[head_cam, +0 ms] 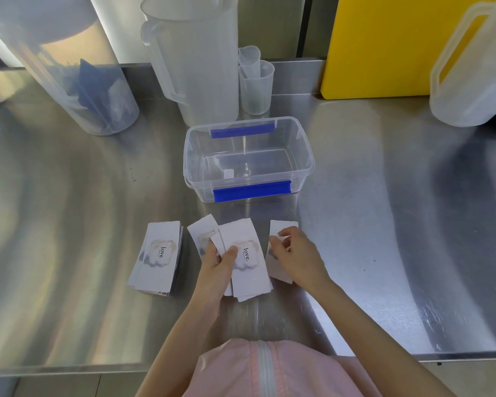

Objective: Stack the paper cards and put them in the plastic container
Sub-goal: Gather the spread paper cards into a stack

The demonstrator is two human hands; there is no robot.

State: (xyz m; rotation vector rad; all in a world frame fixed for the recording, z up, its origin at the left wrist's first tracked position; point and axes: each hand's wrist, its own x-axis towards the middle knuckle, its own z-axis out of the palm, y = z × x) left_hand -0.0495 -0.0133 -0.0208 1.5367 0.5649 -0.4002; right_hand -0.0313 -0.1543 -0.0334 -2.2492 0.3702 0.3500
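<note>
**Operator:** Fingers (pixel 232 251) of the left hand (pixel 216 263) are closed on a fanned bunch of cards (pixel 245 260); thumb on top, the rest underneath. I read "love." on the top card. The bunch is lifted at its far end; whether its near end touches the table (pixel 384 224) I cannot tell.

**Inspector:** And the right hand?

**Operator:** Right hand (pixel 294 252) rests on a separate small pile (pixel 281 270) just right of the bunch. Its fingertips are curled at the top card's far edge, pinching or lifting it. I cannot tell if the card is fully gripped.

**Inspector:** Remaining cards?

**Operator:** One loose stack (pixel 158 257) lies flat on the table, left of the left hand, edges uneven, same print facing up.

**Inspector:** Container?

**Operator:** Clear box (pixel 307 164) with blue clips on its near and far sides sits beyond the cards, lid off. I see no cards inside, only a small white label at the bottom.

**Inspector:** Surroundings?

**Operator:** Jugs (pixel 195 58) and small beakers (pixel 255 87) stand behind the box; a yellow board (pixel 384 47) leans at far right.
</note>
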